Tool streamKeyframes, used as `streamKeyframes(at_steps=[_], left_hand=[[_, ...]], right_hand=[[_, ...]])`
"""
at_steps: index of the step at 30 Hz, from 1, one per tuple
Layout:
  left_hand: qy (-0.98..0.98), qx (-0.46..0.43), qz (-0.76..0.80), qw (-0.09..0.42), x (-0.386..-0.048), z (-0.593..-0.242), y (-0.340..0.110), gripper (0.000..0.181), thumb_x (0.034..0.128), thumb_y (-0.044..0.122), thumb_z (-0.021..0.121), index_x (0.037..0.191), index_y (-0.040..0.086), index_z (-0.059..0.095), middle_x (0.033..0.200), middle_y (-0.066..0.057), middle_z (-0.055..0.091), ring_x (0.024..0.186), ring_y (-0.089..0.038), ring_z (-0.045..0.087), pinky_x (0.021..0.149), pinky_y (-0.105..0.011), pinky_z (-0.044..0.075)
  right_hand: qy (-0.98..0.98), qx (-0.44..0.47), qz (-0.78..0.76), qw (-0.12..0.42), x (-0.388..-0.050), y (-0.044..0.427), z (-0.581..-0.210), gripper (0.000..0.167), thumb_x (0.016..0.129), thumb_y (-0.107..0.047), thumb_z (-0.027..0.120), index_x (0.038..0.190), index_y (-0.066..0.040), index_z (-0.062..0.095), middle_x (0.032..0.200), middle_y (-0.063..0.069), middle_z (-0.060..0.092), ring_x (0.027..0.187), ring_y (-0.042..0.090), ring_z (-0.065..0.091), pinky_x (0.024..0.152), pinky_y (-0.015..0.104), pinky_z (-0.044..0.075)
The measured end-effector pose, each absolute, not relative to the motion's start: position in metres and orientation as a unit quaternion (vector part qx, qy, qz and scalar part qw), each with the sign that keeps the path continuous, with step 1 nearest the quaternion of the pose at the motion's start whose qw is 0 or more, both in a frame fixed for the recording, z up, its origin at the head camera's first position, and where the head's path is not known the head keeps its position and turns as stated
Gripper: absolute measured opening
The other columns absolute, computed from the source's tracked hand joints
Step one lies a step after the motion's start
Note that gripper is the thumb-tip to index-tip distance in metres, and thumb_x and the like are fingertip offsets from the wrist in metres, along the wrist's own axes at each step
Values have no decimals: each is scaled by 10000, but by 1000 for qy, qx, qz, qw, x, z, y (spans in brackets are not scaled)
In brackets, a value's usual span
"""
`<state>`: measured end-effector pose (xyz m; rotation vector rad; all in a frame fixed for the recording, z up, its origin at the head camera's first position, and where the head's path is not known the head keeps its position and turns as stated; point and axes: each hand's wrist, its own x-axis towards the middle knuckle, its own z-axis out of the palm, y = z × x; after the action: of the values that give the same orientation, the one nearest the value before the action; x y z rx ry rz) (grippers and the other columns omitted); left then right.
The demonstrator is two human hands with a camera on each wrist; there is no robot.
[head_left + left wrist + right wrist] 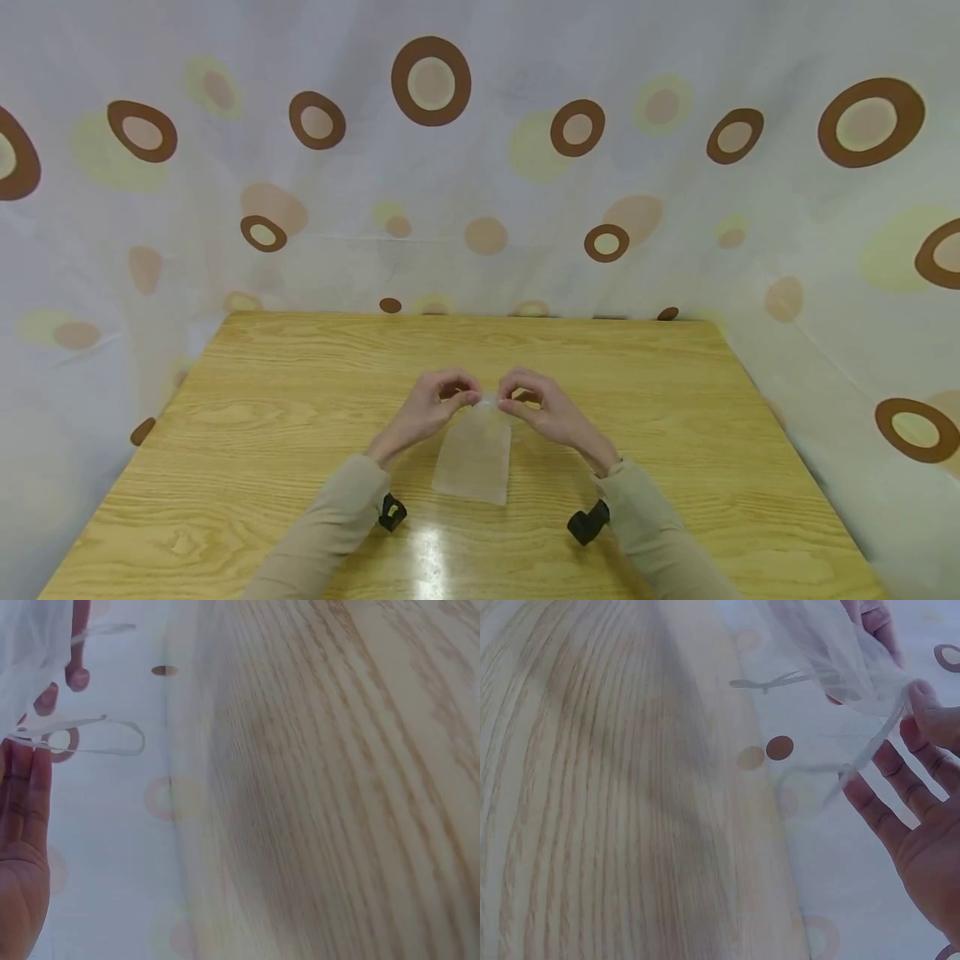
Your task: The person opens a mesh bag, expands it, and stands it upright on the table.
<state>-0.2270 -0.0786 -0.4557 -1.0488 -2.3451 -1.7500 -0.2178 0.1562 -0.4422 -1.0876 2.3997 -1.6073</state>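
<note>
A pale, see-through drawstring bag (472,462) hangs over the table, its body looking flat in the head view. My left hand (431,408) pinches its top edge between thumb and fingertips. Close by on the other side, my right hand (547,408) pinches the same top edge, with a small gap between the two hands. In the left wrist view a thin cord loop (124,736) sticks out beside the fingers. The right wrist view shows the bag's gathered cloth (829,656) and a blurred cord (866,754) near the fingertips. Whether anything is inside cannot be told.
The wooden table (300,375) spreads under both arms. A white cloth with brown and yellow circles (480,183) hangs behind it and along both sides. Black wrist cameras (588,523) sit below the sleeves.
</note>
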Motion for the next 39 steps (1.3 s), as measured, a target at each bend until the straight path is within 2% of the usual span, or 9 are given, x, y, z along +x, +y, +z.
streamKeyframes(at_steps=[4,12,15,21,26,29,34,39], left_hand=[[-755,-363,-545,27,-229,-456,-79,49,941,-4,650,969,-9,690,926,-161,717,823,-119,684,799,-266,613],[-755,-406,-511,64,-234,-452,-79,38,931,-25,649,954,-19,679,905,-147,711,824,-216,699,794,-262,608],[-756,-402,-513,63,-235,-452,-79,46,938,-5,647,969,-9,681,914,-141,713,832,-235,701,794,-276,610],[-761,-360,-539,28,-230,-453,-78,109,952,45,667,1049,15,705,1001,-145,732,900,-211,710,854,-316,613],[-758,-354,-547,29,-227,-452,-76,111,934,40,692,1040,20,720,1018,-145,737,927,-235,709,863,-384,616],[-753,-354,-553,38,-227,-452,-76,95,935,31,683,1018,3,721,1005,-147,734,921,-247,706,857,-402,618],[-750,-348,-561,41,-227,-454,-74,89,948,43,668,1008,12,727,995,-144,727,903,-208,701,833,-349,621],[-750,-365,-550,38,-229,-456,-75,85,957,46,653,1005,4,709,989,-172,722,886,-195,694,825,-274,610]], right_hand=[[774,-365,-517,33,-219,157,-440,91,1008,-67,592,929,-67,638,1033,126,611,923,87,559,836,307,568],[769,-375,-515,53,-221,161,-436,92,1009,-73,587,921,-65,612,983,121,597,891,92,554,834,305,554],[777,-357,-517,39,-221,161,-435,69,1000,-63,602,941,-70,636,971,122,626,885,111,586,829,315,556],[799,-317,-511,-15,-220,158,-435,75,962,-17,646,942,-82,676,998,123,660,889,109,604,783,318,566],[792,-324,-515,-43,-219,156,-439,66,944,34,649,930,-22,680,1079,212,643,898,122,601,773,339,578],[785,-330,-523,-38,-219,155,-440,32,946,12,658,957,3,688,1110,210,645,910,117,604,772,345,583],[787,-331,-521,-20,-220,155,-443,64,962,-58,665,1001,-15,692,1063,143,668,886,136,598,772,355,569],[793,-349,-498,-26,-222,155,-441,39,967,-68,656,944,-56,684,1000,124,680,883,143,614,778,328,563]])
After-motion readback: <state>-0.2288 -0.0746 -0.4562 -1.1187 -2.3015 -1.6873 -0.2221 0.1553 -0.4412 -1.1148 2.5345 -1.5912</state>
